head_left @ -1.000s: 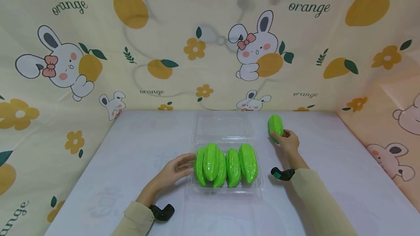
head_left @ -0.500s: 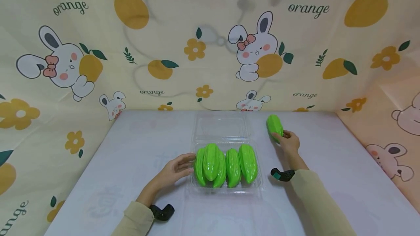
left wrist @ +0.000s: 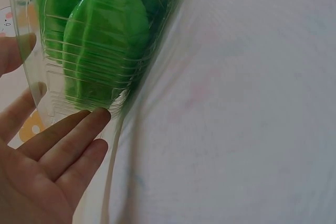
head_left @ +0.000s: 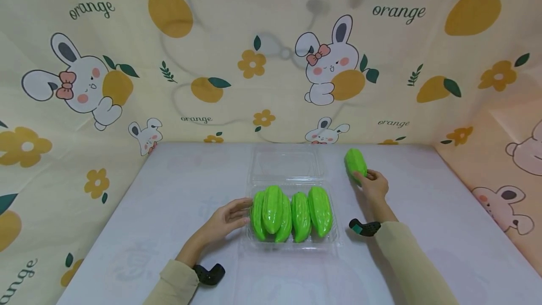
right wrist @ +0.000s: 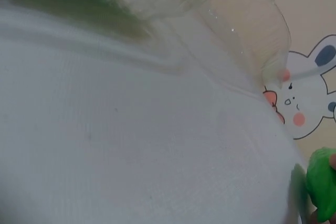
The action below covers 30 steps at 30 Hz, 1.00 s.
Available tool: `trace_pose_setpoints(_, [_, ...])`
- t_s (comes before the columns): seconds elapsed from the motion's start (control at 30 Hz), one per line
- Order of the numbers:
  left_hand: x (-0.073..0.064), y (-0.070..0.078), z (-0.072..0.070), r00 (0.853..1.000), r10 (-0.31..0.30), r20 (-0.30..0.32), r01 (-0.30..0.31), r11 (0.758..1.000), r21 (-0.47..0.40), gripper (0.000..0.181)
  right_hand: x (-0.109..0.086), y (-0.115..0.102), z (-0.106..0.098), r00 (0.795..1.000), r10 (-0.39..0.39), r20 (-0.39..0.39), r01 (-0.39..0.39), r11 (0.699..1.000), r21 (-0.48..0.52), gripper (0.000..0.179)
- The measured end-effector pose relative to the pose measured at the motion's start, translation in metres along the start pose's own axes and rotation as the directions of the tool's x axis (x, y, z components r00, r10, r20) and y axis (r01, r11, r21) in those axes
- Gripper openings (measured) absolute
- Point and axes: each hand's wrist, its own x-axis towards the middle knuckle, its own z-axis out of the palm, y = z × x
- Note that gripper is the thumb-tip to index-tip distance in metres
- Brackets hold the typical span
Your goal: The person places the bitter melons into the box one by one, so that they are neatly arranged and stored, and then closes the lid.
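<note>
In the head view, my right hand (head_left: 374, 185) grips a bright green, ribbed gourd-like vegetable (head_left: 354, 161) near its lower end, at the back right of the table. The right wrist view catches only part of this green gourd (right wrist: 319, 182) and bits of fingers at its edge. A clear plastic clamshell box (head_left: 292, 246) sits mid-table, holding several similar green gourds (head_left: 273, 211), one lying on top of others. Beside its left wall is my left hand (head_left: 226, 219), fingers mostly straight. In the left wrist view those fingertips (left wrist: 100, 115) touch the ribbed plastic wall.
The box's transparent lid (head_left: 285, 164) lies folded back toward the rear curtain (head_left: 220, 60), which carries rabbit and orange prints. White sheeting covers the table (head_left: 182, 178). A peach patterned cloth (head_left: 499, 154) borders the right side. Black wrist devices (head_left: 209, 274) are on both arms.
The gourd in my right hand tilts slightly to the left and the fingers shift a little on it. The left hand and the box stay put.
</note>
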Motion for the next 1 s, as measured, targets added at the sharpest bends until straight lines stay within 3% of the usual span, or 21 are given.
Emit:
trace_pose_setpoints(0.23, [0.000,0.002,0.000,1.000,0.018,0.000,-0.018,1.000,0.004,0.057,-0.003,-0.003,-0.003,0.999,0.022,-0.037,-0.021,0.999,0.027,0.064])
trace_pose_setpoints(0.63, [-0.001,0.002,0.000,1.000,0.020,0.006,-0.020,1.000,-0.002,0.058,-0.010,-0.006,-0.009,0.999,0.041,-0.027,-0.039,0.996,0.075,0.066])
trace_pose_setpoints(1.0, [0.000,0.002,0.000,1.000,0.012,0.007,-0.012,1.000,0.001,0.058,-0.015,-0.005,-0.012,0.999,0.031,0.012,-0.031,0.999,0.025,0.070])
